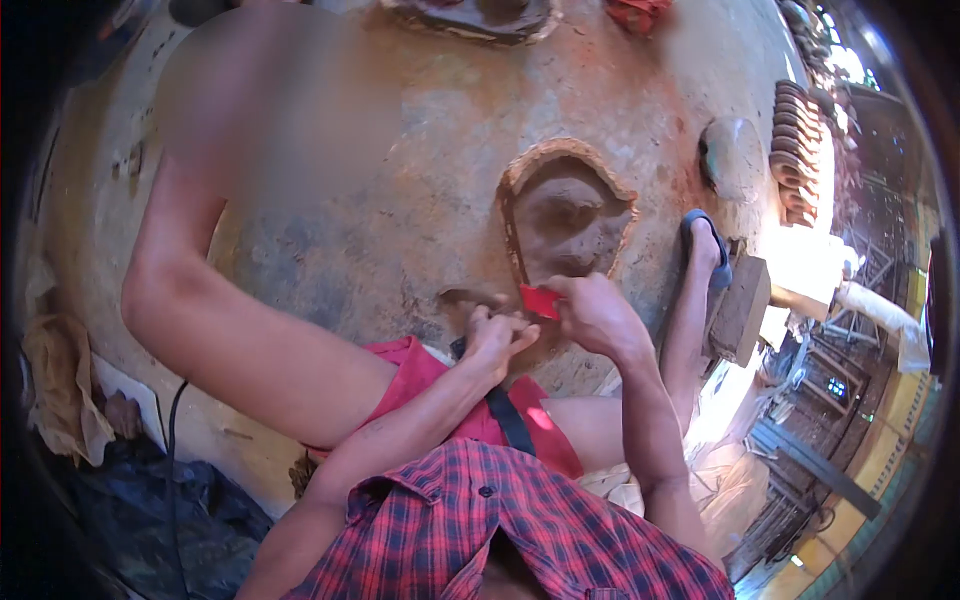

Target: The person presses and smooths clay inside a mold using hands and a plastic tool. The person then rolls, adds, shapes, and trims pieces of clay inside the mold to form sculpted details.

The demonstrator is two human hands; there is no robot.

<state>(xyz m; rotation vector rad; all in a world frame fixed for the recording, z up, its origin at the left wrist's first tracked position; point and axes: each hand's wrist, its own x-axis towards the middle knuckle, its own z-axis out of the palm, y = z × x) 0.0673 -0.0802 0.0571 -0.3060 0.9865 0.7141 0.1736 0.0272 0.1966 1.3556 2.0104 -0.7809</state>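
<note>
1. Pinching a red card between thumb and fingers, the right hand is sitting at the near end of a brown-rimmed mould. The grip is looking secure enough, but slick fingers (how damp they are is not showing) could be letting the card slip or twist.

2. The card is lying just beside the near edge of the mould, and the view is not settling whether the two are touching. A stray knock at that spot could be chipping the rough, crumbly-looking rim.

3. The left hand is hovering close to the card, its fingers partly curling near a brown strip; one cannot tell whether they are pinching that strip or merely passing over it. With the two hands crowding each other, one could be bumping the other and jolting the card.

4. Grey clay-like filling is lying inside the mould, its surface showing humps and hollows. A dragging wrist or a dropped card could be marking it, if it is as soft as it is looking.

5. The mould is resting on the floor between the person's legs, and a sandalled foot is standing to its right, well apart. A sudden shift of that leg (sitting low is seldom comfortable) could be nudging the mould.
</note>
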